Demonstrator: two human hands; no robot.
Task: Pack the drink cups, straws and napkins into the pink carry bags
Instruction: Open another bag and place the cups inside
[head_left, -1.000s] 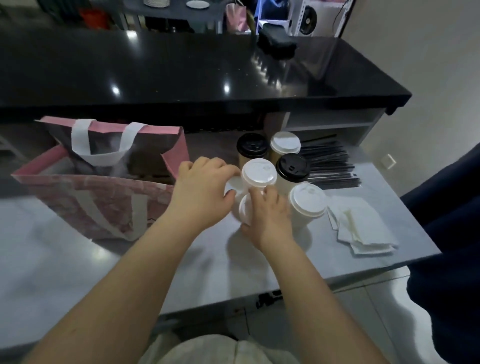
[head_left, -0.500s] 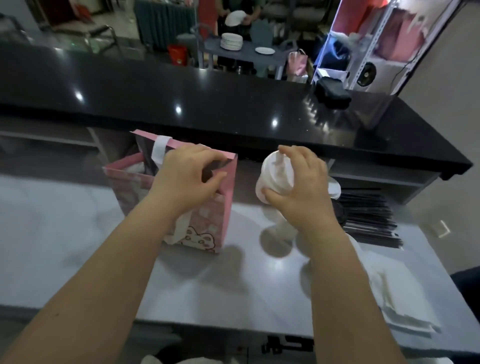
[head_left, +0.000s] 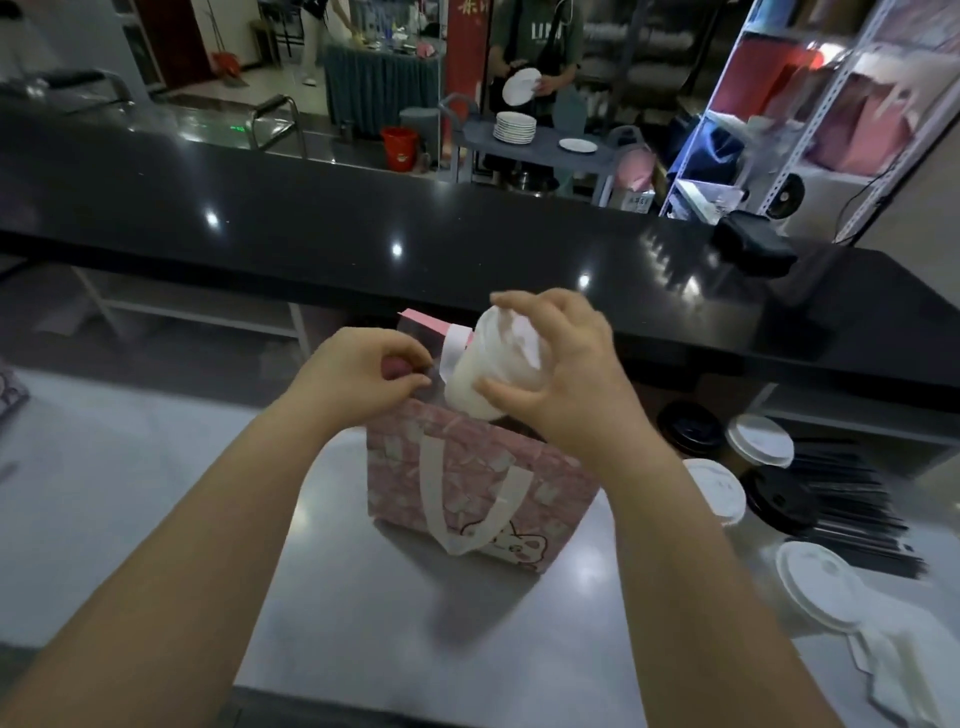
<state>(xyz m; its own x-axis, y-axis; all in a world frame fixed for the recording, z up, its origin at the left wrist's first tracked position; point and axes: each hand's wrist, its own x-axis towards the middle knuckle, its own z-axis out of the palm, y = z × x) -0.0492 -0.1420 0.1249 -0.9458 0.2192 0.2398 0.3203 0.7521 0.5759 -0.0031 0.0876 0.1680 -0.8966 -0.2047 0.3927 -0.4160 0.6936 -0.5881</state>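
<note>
Cup (head_left: 488, 364), tilted and blurred, is gripped by your right hand (head_left: 571, 384) over the pink carry bag (head_left: 467, 483) standing central on the table (head_left: 156, 519). Your left hand (head_left: 363, 379) pinches the bag's rim; its interior is hidden.

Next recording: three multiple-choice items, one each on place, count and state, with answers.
1. Where is the white-lidded paper cup in the right hand? A over the pink patterned carry bag's mouth; B on the floor; C on a shelf.
2. How many black-lidded cups stand on the grey counter? A one; B two; C four.
3. What is the left hand doing? A lying flat; B hanging idle; C gripping the bag's top edge.
Answers: 1 A, cup hangs above the opening; 2 B, two dark lids right of the bag; 3 C, it curls on the rim.
</note>
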